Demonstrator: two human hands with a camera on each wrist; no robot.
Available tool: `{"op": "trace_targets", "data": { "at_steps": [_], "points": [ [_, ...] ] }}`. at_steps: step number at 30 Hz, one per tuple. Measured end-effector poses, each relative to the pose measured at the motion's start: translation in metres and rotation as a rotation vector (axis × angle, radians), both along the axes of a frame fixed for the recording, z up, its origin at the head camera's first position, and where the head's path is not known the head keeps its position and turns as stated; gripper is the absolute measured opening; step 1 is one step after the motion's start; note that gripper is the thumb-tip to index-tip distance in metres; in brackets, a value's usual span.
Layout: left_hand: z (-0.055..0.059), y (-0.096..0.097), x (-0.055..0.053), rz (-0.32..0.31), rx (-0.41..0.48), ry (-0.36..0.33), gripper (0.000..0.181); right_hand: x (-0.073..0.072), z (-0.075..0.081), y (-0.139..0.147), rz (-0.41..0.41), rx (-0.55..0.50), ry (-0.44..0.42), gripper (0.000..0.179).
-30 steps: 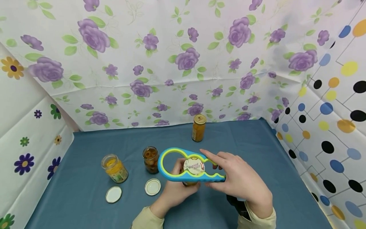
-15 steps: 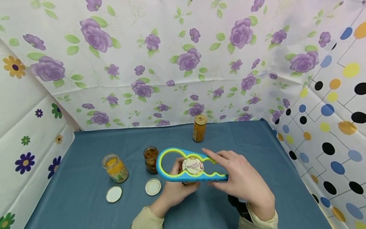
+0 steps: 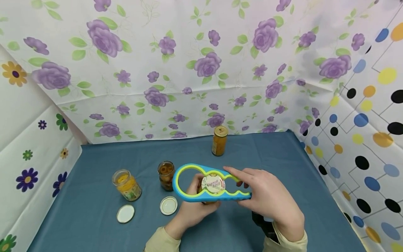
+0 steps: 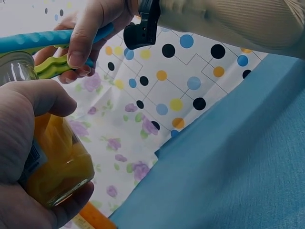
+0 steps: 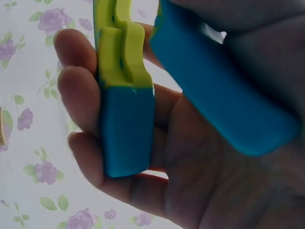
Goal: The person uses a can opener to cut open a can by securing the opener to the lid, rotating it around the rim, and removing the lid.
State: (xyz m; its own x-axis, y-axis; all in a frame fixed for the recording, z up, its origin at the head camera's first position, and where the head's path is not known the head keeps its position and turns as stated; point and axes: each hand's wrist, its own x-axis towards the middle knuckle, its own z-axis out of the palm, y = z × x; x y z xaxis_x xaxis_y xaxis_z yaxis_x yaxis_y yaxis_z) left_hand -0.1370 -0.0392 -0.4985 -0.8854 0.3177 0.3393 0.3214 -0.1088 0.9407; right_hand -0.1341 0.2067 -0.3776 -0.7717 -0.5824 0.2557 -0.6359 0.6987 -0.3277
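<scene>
My left hand (image 3: 196,206) grips a glass jar (image 4: 59,160) of yellow-orange fruit pieces, tilted in the left wrist view. Its printed lid (image 3: 213,183) sits within the toothed inner edges of a blue and lime-green jar opener (image 3: 195,199). My right hand (image 3: 267,192) holds the opener's two handle ends, fingers curled round one and the palm side against the other, as the right wrist view shows. The handle ends (image 5: 127,131) stand apart there. The opener's large rounded loop reaches left past the lid. Most of the jar is hidden below the opener in the head view.
An open jar of orange contents (image 3: 127,185) and an open jar of brown pieces (image 3: 165,175) stand to the left. Two loose lids (image 3: 125,214) lie in front of them. A closed amber jar (image 3: 219,141) is at the back of the blue cloth (image 3: 252,150).
The right hand and the opener's handle end have shifted slightly right. The left hand stays on the jar in nearly the same place, and the lid remains between the opener's edges.
</scene>
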Motion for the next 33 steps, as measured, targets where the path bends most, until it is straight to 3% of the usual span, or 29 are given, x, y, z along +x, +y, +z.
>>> {"op": "trace_targets", "data": {
  "at_steps": [9,19,27,33],
  "points": [
    [0.003,-0.001,0.000,-0.017,-0.001,0.002,0.063,-0.001,-0.001,0.001,0.032,-0.017,0.012,0.092],
    [0.009,-0.006,0.005,-0.068,-0.009,-0.083,0.068,-0.001,-0.001,0.003,0.042,-0.011,0.004,0.093],
    [0.008,-0.008,0.005,-0.101,-0.033,-0.093,0.070,0.002,0.003,0.004,0.045,-0.017,0.016,0.086],
    [0.007,-0.011,0.004,-0.161,-0.049,-0.131,0.071,0.003,0.003,0.006,0.053,-0.006,0.011,0.087]
  ]
}}
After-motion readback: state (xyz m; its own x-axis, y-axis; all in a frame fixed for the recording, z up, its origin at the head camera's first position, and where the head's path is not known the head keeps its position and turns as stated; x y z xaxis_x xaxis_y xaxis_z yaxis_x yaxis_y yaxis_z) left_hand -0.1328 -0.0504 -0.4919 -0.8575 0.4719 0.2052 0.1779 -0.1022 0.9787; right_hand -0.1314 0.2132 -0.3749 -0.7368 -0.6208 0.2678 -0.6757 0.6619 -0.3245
